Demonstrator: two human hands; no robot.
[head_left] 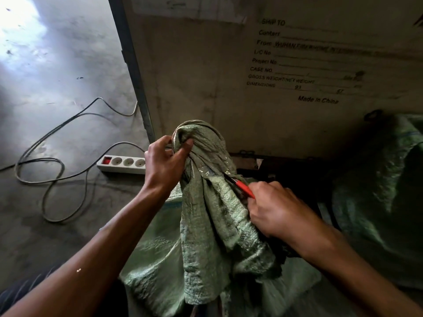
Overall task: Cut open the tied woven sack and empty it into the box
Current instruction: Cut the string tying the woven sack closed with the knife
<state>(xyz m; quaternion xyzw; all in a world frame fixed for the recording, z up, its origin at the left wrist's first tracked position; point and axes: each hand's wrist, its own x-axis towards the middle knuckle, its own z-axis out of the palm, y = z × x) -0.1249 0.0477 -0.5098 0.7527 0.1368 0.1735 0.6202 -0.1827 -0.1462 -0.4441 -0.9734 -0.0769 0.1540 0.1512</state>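
The green woven sack (212, 225) is standing in the lower centre of the view, just in front of the large cardboard box (229, 76), its neck gathered and twisted upward. The left hand (167, 163) is clenching the bunched top of the sack, thumb and fingers pinching the fabric and holding it upright. A band of clear tape (212, 172) is wrapping the neck just below that grip. The right hand (274, 209) is gripping a red-handled cutting tool (240, 185), its dark tip pressing against the taped neck. The sack is closed; its contents are not visible. The box face is showing printed shipping fields and "Made in China"; its interior is out of view. A second green sack (377, 191) is lying at the right, beside the box, its contents also hidden. On the concrete floor (57, 88) at the left, a white power strip (122, 164) is lying among loops of grey cable (52, 177), well apart from the sack
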